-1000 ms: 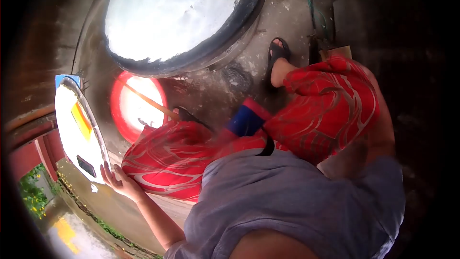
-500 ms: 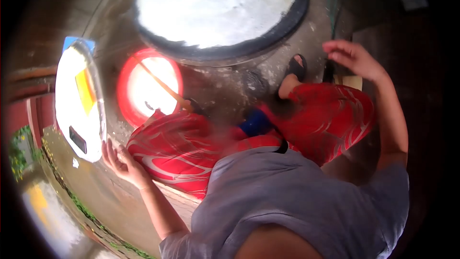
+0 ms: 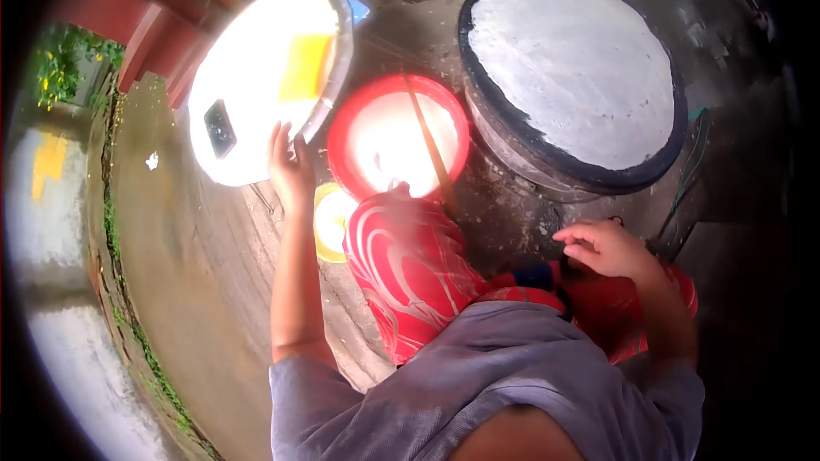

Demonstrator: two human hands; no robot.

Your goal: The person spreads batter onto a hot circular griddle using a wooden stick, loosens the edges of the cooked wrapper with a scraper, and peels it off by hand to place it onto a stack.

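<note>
My left hand [image 3: 292, 172] is raised with its fingers apart, beside the lower right rim of a round, bright white table or tray [image 3: 248, 51]. Whether the fingertips touch that rim I cannot tell. On the white surface lie a dark phone [image 3: 219, 129] and a yellow patch [image 3: 305, 67]. My right hand [image 3: 606, 248] hovers over my right leg, fingers loosely bent and thumb apart, with nothing visible in it. Between my left hand and the large drum sits a red basin [image 3: 340, 150] with bright white contents, crossed by a wooden stick [image 3: 429, 138].
A large round drum-like stand [image 3: 572, 68] with a whitish top and dark rim stands front right. A yellow bowl [image 3: 325, 243] sits below the basin. A blue object [image 3: 359, 8] shows behind the white round surface. A green cord [image 3: 688, 166] lies at right.
My view has swung left, so the basin and drum appear farther right. My left hand has risen toward the white round surface's rim. My right hand has come lower and nearer my body.
</note>
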